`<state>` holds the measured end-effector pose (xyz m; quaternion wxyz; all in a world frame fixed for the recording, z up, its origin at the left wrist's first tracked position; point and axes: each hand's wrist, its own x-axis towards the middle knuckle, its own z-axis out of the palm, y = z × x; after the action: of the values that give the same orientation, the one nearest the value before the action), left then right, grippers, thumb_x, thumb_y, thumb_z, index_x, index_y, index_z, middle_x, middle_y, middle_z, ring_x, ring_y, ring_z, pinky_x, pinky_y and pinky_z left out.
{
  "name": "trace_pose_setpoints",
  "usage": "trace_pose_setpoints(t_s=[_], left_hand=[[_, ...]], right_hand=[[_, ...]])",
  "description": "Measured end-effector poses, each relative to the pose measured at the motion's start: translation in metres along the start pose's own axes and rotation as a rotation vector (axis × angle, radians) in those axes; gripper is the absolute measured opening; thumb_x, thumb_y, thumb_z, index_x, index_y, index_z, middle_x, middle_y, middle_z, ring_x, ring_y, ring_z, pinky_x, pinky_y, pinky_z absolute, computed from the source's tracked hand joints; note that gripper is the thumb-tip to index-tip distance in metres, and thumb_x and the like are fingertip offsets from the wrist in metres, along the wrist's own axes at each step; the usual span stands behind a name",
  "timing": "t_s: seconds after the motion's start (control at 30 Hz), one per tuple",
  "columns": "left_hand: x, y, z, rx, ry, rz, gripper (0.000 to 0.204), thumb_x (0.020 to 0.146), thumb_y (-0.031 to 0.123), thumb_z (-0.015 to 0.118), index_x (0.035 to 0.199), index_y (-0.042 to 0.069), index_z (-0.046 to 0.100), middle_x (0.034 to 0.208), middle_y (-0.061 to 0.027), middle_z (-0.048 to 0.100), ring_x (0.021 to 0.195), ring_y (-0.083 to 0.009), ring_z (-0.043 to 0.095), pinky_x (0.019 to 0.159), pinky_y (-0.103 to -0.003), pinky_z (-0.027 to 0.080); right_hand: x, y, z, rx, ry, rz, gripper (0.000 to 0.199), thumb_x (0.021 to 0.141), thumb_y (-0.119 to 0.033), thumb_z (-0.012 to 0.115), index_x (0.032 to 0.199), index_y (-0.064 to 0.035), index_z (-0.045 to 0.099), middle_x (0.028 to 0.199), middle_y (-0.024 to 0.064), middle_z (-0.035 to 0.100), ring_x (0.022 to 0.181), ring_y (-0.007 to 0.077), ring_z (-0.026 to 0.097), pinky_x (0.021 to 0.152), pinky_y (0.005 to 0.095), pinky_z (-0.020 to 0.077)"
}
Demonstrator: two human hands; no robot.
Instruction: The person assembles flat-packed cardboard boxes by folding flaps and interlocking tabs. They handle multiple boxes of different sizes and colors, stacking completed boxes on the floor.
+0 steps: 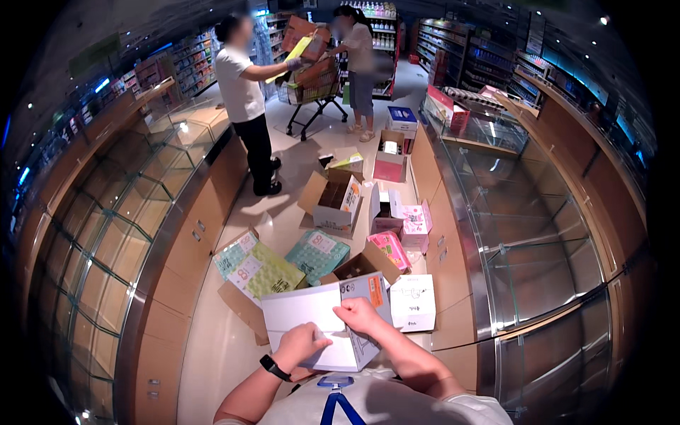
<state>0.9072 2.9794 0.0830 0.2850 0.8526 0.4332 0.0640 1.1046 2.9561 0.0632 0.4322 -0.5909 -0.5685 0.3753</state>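
In front of my body is a white and grey cardboard box [297,309], with line drawings and an orange label on its side. My left hand [303,346], black band on the wrist, is closed on the box's near part with its fingers curled. Higher up, my right hand [358,315] is closed in a fist-like grip at the edge where the white panel meets the grey printed side. Both hands' fingertips are partly hidden. An open brown carton [380,261] lies just beyond the box, and a white carton [412,303] stands to its right.
Green and teal flat cartons [265,273] lie at the left, and pink boxes [415,219] at the right. Several open cartons [333,198] line the aisle. Glass display cases [106,234] flank both sides. Two people [243,85] stand by a shopping cart [315,92] beyond.
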Motion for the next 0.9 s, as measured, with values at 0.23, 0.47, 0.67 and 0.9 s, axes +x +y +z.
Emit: trace_pose_setpoints(t_s=[0.23,0.47,0.67,0.9], left_hand=[[0.014,-0.007,-0.001,-1.008,-0.189,-0.256,0.023,0.083,0.022,0.057,0.067,0.004,0.056,0.057,-0.0021,0.056,0.048,-0.0096,0.050,0.044,-0.023,0.038],[-0.013,0.029,0.061,-0.972,0.236,-0.257,0.026,0.084,0.013,0.051,0.060,0.004,0.050,0.051,0.0001,0.048,0.045,-0.0069,0.042,0.043,-0.023,0.034],[-0.041,0.048,0.043,-0.878,0.046,0.061,0.028,0.083,0.014,0.054,0.059,0.000,0.051,0.051,-0.0040,0.048,0.050,-0.0086,0.041,0.046,-0.027,0.035],[-0.108,-0.008,0.000,-1.109,-0.069,-0.269,0.023,0.083,0.011,0.055,0.062,0.001,0.052,0.057,0.0043,0.047,0.055,-0.0046,0.040,0.049,-0.023,0.033]], right_hand=[[0.021,-0.003,-0.018,0.108,-0.007,0.067,0.033,0.079,-0.021,0.061,0.057,0.0001,0.049,0.048,-0.0001,0.042,0.051,0.0044,0.037,0.044,0.0271,0.0323],[0.011,-0.030,0.016,-0.693,0.181,0.217,0.036,0.081,-0.035,0.056,0.089,-0.0004,0.048,0.081,0.0184,0.060,0.073,0.0360,0.059,0.069,0.0449,0.0475],[0.016,0.037,0.016,-0.689,0.477,0.317,0.050,0.082,-0.049,0.052,0.078,0.0004,0.051,0.067,0.0214,0.060,0.063,0.0374,0.060,0.057,0.0454,0.0478],[0.026,0.064,-0.033,-0.694,0.484,0.415,0.051,0.082,-0.048,0.052,0.076,0.0026,0.055,0.076,0.0235,0.061,0.072,0.0382,0.060,0.065,0.0451,0.0481]])
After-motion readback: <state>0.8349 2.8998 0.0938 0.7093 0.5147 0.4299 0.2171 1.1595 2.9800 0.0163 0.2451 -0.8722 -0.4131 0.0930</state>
